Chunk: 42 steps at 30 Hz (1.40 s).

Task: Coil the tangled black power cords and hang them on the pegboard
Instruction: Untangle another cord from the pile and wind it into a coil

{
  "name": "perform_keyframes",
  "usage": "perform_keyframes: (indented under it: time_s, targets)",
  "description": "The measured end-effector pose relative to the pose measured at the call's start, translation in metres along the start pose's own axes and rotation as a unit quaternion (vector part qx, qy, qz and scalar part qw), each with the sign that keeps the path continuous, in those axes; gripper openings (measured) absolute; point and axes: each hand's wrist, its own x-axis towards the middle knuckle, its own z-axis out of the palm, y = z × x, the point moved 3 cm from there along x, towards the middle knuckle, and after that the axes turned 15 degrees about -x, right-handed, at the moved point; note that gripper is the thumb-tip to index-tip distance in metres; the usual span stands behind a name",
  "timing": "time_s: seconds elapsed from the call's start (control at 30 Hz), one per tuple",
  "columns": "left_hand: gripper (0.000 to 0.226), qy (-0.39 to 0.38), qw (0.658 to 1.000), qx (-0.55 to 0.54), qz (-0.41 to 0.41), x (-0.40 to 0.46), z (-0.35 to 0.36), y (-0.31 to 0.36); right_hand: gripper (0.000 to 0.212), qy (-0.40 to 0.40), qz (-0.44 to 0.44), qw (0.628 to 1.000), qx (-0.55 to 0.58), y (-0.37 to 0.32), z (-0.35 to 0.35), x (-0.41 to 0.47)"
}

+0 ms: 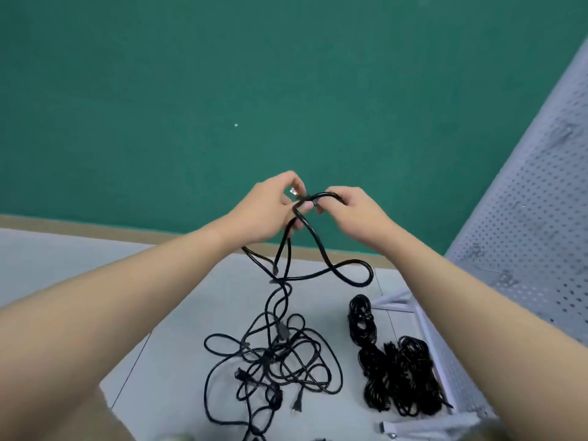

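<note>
Both your left hand (270, 208) and right hand (350, 211) grip the cord (313, 233); pulling could tighten the tangle (273, 361) below it.

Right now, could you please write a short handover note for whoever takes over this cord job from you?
Left hand pinches the plug end of a black power cord; right hand grips the same cord's first loop. The rest trails down into the tangled cords on the grey floor.
Done: several coiled bundles lie by the foot of the white pegboard.
Left: finish this coil, untangle and coil the pile, hang everything; no cord shows on the visible part of the pegboard.
</note>
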Motion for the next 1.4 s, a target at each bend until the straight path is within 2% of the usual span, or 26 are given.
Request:
perform_keyframes:
  time_s: [0.1, 0.23, 0.27, 0.33, 0.37, 0.4, 0.43, 0.5, 0.57, 0.6, 0.67, 0.77, 0.87, 1.0, 1.1, 1.2, 1.3, 1.4]
  targets:
    - [0.009, -0.010, 0.999, -0.040, 0.004, -0.024, -0.003, 0.006, 0.036, 0.043, 0.020, 0.999, 0.022, -0.010, -0.001, -0.028]
    - [0.009, -0.014, 1.000, 0.024, -0.014, -0.038, -0.007, 0.003, 0.028, -0.041, 0.020, 0.989, 0.141, -0.010, 0.011, -0.053]
    - [0.008, -0.004, 0.999, 0.042, -0.012, -0.039, -0.008, 0.004, 0.036, -0.059, 0.019, 0.986, 0.157, -0.012, 0.011, -0.058]
    - [0.008, 0.014, 0.997, 0.070, 0.002, -0.040, -0.010, 0.007, 0.071, -0.081, 0.003, 0.987, 0.139, -0.019, 0.009, -0.065]
    - [0.010, 0.024, 0.996, 0.082, 0.007, -0.039, -0.011, 0.008, 0.083, -0.094, -0.010, 0.991, 0.098, -0.024, 0.011, -0.069]
    - [0.012, 0.034, 0.995, 0.092, 0.010, -0.039, -0.012, 0.008, 0.087, -0.103, -0.026, 0.994, 0.039, -0.031, 0.012, -0.074]
    - [0.013, 0.043, 0.994, 0.097, 0.013, -0.038, -0.014, 0.009, 0.083, -0.092, -0.046, 0.994, -0.033, -0.035, 0.015, -0.076]
    - [0.013, 0.055, 0.993, 0.101, 0.016, -0.035, -0.021, 0.009, 0.056, -0.021, -0.081, 0.989, -0.121, -0.035, 0.015, -0.071]
    - [0.013, 0.053, 0.992, 0.113, 0.018, -0.032, -0.028, 0.009, 0.034, 0.014, -0.017, 0.998, -0.054, -0.023, 0.010, -0.059]
    - [0.013, 0.048, 0.991, 0.121, 0.020, -0.031, -0.031, 0.008, 0.030, -0.002, 0.044, 0.999, 0.010, -0.012, 0.010, -0.053]
    - [0.013, 0.043, 0.987, 0.152, 0.027, -0.031, -0.040, 0.005, 0.034, -0.038, 0.156, 0.979, 0.129, 0.012, 0.008, -0.044]
    - [0.015, 0.102, 0.975, 0.197, 0.028, -0.027, -0.065, -0.007, 0.037, 0.027, 0.227, 0.956, 0.184, 0.047, -0.011, -0.032]
    - [0.021, 0.186, 0.955, 0.229, -0.011, -0.022, -0.096, -0.028, 0.036, 0.069, 0.214, 0.953, 0.203, 0.067, -0.028, -0.022]
    - [0.025, 0.219, 0.925, 0.297, -0.084, -0.021, -0.117, -0.060, 0.031, 0.078, 0.202, 0.960, 0.175, 0.074, -0.035, -0.014]
    - [0.024, 0.253, 0.907, 0.295, -0.163, -0.023, -0.132, -0.079, 0.029, 0.103, 0.210, 0.956, 0.179, 0.081, -0.038, -0.011]
    - [0.013, 0.292, 0.889, 0.258, -0.239, -0.028, -0.152, -0.097, 0.028, 0.139, 0.236, 0.935, 0.225, 0.093, -0.040, -0.009]
    - [0.015, 0.234, 0.903, 0.250, -0.261, -0.031, -0.148, -0.110, 0.028, 0.128, 0.232, 0.935, 0.234, 0.100, -0.039, -0.009]
    - [0.012, 0.145, 0.918, 0.288, -0.229, -0.025, -0.124, -0.119, 0.027, 0.105, 0.196, 0.938, 0.264, 0.088, -0.035, -0.008]
